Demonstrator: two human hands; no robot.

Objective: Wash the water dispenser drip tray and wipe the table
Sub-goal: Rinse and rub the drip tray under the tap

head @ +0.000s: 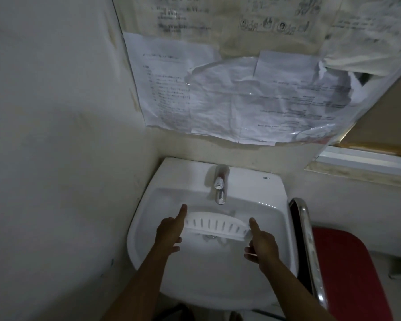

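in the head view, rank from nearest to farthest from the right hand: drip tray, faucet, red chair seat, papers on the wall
1. drip tray: held at its end by the right hand
2. faucet: beyond the tray, at the basin's back
3. red chair seat: off to the right
4. papers: up on the wall

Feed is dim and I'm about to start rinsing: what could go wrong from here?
1. The white slotted plastic drip tray is held only at its ends by the left hand and right hand; once wet it could slip into the white ceramic sink.
2. Water from the chrome faucet may splash off the tray.
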